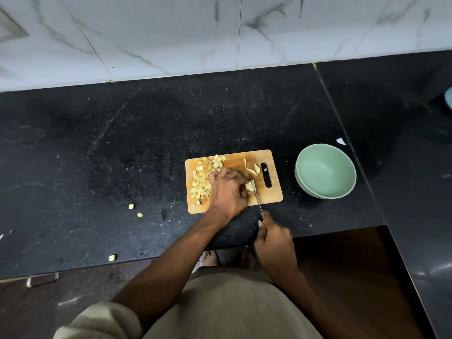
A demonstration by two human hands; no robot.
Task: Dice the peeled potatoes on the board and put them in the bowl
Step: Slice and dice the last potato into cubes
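Item 1: wooden cutting board (266, 192), lying flat on the black stone desk (122, 148), handle slot toward the right.

Item 2: diced potato (201, 178), a loose heap of pale cubes covering the board's left part.

Item 3: potato piece (249, 185), uncut chunk near the board's middle, pinned under the left hand (227, 189). Left grip: fingers curled down over the piece, holding it against the board.

Item 4: knife (255, 194), thin blade resting against the right face of the potato piece, running back past the board's near edge. Right hand (275, 243): grip closed round the handle, which is mostly hidden inside the fist.

Item 5: potato wedges (252, 168), 3 or so curved slices on the board's far right, just beside the slot.

Item 6: green bowl (325, 171), upright on the desk just right of the board, nothing inside.

Item 7: stray cubes (131, 206), 3 lying on the desk well left of the board, 1 near the front edge.

Item 8: marble-patterned wall tiles (171, 33) behind the desk.
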